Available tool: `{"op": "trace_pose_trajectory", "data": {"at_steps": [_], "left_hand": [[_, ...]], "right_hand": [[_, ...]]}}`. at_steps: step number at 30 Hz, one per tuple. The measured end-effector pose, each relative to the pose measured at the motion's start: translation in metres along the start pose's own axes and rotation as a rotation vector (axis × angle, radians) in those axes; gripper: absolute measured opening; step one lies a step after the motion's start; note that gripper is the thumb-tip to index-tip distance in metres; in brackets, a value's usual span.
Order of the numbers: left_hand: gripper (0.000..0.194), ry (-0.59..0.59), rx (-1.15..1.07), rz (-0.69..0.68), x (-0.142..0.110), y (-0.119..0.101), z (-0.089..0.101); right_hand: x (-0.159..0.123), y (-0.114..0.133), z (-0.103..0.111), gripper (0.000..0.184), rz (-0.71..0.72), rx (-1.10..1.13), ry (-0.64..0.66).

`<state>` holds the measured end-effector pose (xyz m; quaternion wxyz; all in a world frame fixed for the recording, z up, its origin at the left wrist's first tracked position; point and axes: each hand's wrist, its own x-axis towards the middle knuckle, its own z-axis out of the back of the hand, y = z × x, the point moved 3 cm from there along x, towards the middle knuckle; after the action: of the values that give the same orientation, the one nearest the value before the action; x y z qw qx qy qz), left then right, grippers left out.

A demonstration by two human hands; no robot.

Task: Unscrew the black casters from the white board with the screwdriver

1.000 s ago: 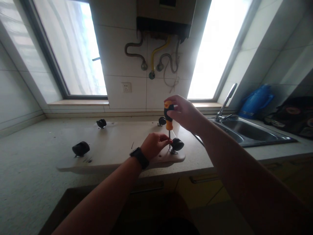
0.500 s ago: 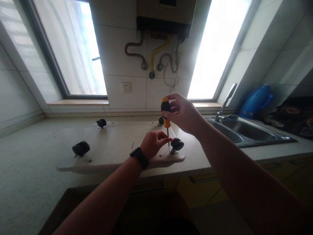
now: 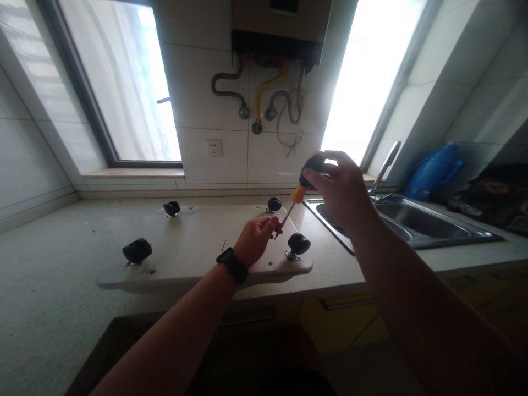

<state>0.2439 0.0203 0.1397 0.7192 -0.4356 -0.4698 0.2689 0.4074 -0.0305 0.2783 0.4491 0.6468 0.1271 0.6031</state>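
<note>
My right hand is wrapped round the black and yellow handle of a screwdriver, which leans with its tip down to the left. At the lower shaft, my left hand is closed in a pinch close to the tip; any screw there is too small to make out. Below and right of the fingers, a black caster stands on its metal plate at the near right corner of a white panel. Other black casters sit at the panel's far right, far left and near left.
The panel lies on a speckled countertop. Right of it is a steel sink with a faucet; a blue jug stands behind. A water heater with pipes hangs on the tiled wall. Drawers with handles are below the counter edge.
My right hand has moved up and right, lifting the screwdriver away from the near right caster's plate and tilting it. My left hand has shifted slightly left and up, staying by the tip.
</note>
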Motion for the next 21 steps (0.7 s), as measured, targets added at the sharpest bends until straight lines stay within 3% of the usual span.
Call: {"op": "trace_pose_trajectory", "data": {"at_steps": [7, 13, 21], "left_hand": [[0.031, 0.11, -0.019, 0.063, 0.0, -0.002, -0.003], [0.025, 0.109, -0.014, 0.042, 0.0, 0.002, -0.001], [0.028, 0.097, -0.047, 0.011, 0.003, 0.007, -0.002]], "right_hand": [[0.0, -0.016, 0.018, 0.035, -0.01, 0.032, -0.116], [0.001, -0.027, 0.027, 0.036, 0.012, 0.063, -0.132], [0.002, -0.023, 0.037, 0.038, 0.005, 0.083, -0.158]]}}
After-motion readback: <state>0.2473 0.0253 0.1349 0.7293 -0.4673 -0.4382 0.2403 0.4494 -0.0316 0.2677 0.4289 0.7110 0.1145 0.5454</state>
